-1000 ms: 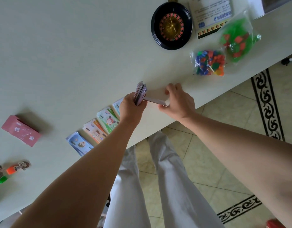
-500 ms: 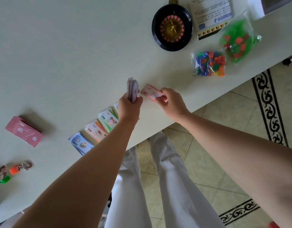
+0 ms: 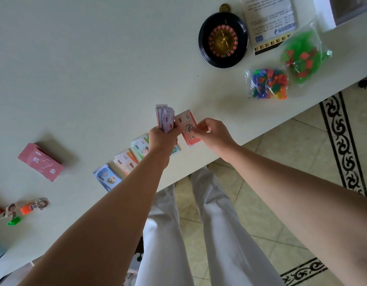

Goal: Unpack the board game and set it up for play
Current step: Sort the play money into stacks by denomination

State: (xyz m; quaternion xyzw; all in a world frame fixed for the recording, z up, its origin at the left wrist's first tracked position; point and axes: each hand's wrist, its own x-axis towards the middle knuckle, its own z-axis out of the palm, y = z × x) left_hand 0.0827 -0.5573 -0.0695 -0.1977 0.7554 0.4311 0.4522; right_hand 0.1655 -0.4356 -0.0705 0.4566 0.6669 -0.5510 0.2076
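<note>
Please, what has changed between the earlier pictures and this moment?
The right hand drew a red banknote off the stack that the left hand grips and now pinches it beside the stack, printed face showing. The left hand tilted the stack more upright. The sorted piles, roulette wheel and bags stayed in place.

Matt table (image 3: 96, 69), glossy plastic roulette wheel (image 3: 205, 50)

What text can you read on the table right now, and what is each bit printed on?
"机" and "会": white characters on the pink card deck.
Too small to read: the print on the leaflet and the pocket numbers on the roulette wheel.
Blurred: the figures on the banknote piles, on the red note in the right hand and on the note stack in the left hand.
</note>
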